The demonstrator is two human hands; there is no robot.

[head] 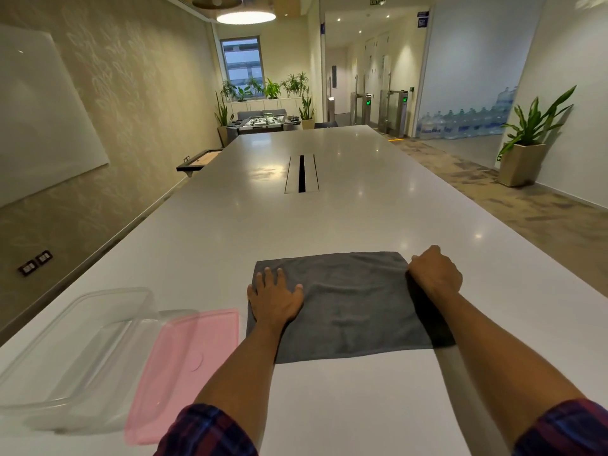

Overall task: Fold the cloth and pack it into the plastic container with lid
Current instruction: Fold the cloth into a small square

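A grey cloth point(348, 304) lies spread flat on the white table point(329, 218) in front of me. My left hand point(274, 299) rests palm down on its left edge, fingers apart. My right hand point(434, 273) is curled at the cloth's right edge, fingers closed around that edge. The clear plastic container point(75, 353) stands open at the near left of the table. Its pink lid point(184, 366) lies flat between the container and the cloth, touching the container's side.
A cable slot point(302, 174) sits in the middle of the long table, far beyond the cloth. A wall with a whiteboard point(39, 120) runs along the left. Potted plants point(526, 139) and carpeted floor lie to the right.
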